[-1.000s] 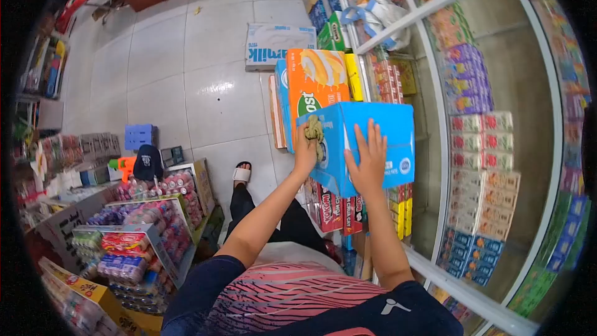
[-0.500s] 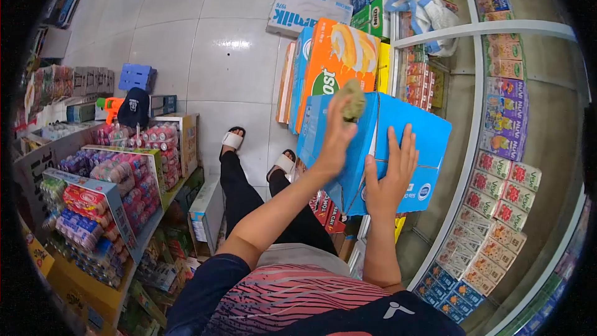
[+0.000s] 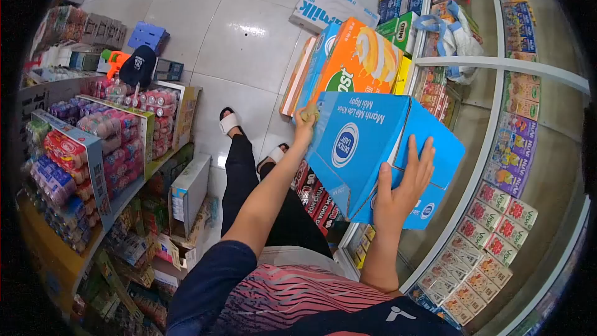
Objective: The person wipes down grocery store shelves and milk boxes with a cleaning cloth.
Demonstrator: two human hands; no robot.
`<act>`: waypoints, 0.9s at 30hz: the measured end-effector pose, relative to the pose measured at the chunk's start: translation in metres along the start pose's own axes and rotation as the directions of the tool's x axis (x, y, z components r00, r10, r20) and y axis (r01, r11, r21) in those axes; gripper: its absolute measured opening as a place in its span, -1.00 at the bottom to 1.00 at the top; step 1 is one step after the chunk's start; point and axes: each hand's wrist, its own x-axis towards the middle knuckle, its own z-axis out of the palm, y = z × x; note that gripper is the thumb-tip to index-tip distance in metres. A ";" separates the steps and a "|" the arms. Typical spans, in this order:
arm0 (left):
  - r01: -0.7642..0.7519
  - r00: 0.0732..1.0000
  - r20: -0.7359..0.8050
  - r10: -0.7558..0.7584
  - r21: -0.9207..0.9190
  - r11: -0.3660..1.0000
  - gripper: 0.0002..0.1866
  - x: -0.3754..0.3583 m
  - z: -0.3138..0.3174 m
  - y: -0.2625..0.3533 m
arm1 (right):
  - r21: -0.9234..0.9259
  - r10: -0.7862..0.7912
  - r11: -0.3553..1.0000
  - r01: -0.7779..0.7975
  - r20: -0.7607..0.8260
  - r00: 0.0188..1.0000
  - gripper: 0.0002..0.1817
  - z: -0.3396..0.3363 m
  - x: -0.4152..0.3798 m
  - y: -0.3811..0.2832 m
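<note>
A blue Dutch Lady carton stands tilted in front of me, its printed side and one end in view. My right hand lies flat on the end of the carton, fingers stretched out. At the carton's left edge, my left hand is closed around a crumpled olive-green cloth, most of it hidden by the fingers. Directly behind the blue carton is an orange carton with a picture of a yellow-and-white swirl.
Glass-fronted shelves with small drink cartons run along the right. A white-and-blue milk box lies on the tiled floor at the back. To the left, a display shelf holds packs of bottles, with a dark cap on top.
My left hand, with the cloth, has moved from the carton's upper edge leftward and down to its left edge. The carton's printed side now shows more. My right hand stays on the end.
</note>
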 end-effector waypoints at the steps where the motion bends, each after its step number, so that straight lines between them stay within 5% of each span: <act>1: 0.038 0.998 0.053 -0.038 0.002 0.999 -0.56 -0.031 0.010 0.037 | 0.007 0.003 1.000 -0.003 0.005 1.000 -0.43 -0.001 -0.001 0.000; 2: 0.073 0.992 0.107 -0.073 0.007 0.997 -0.50 -0.060 0.021 0.076 | 0.004 -0.001 1.000 0.001 0.010 1.000 -0.43 -0.001 0.000 -0.001; 6: -0.314 0.868 0.447 0.215 0.160 0.936 -0.48 -0.121 0.047 0.138 | 0.007 -0.006 1.000 0.006 0.005 1.000 -0.43 -0.001 0.001 0.000; 7: -0.312 0.868 0.450 0.209 0.166 0.935 -0.48 -0.129 0.054 0.153 | 0.010 0.001 1.000 -0.001 0.006 1.000 -0.43 -0.001 0.000 0.000; 9: -0.517 0.727 0.571 0.382 0.088 0.852 -0.47 -0.132 0.070 0.176 | 0.005 0.000 1.000 0.000 0.001 1.000 -0.43 -0.001 0.001 -0.001; 12: -0.463 0.797 0.502 0.335 0.154 0.873 -0.49 -0.082 0.078 0.168 | 0.002 -0.002 1.000 0.002 -0.001 1.000 -0.43 -0.002 0.002 -0.002; 15: -0.468 0.865 0.336 0.373 0.271 0.841 -0.49 0.020 0.041 0.053 | -0.005 -0.004 1.000 0.004 -0.002 1.000 -0.43 -0.001 0.001 -0.002; 19: -0.163 0.968 0.211 0.138 0.102 0.981 -0.46 0.029 -0.020 -0.041 | 0.004 -0.014 1.000 0.014 -0.008 1.000 -0.43 -0.001 0.003 -0.001; 22: 0.000 0.967 0.256 0.009 -0.035 0.999 -0.46 -0.026 -0.010 0.002 | 0.003 0.005 1.000 -0.005 -0.005 1.000 -0.43 0.000 0.002 -0.001; 27: -0.417 0.857 0.422 0.294 0.235 0.878 -0.53 -0.117 0.061 0.153 | -0.008 0.013 1.000 -0.013 0.003 1.000 -0.43 -0.002 0.004 -0.003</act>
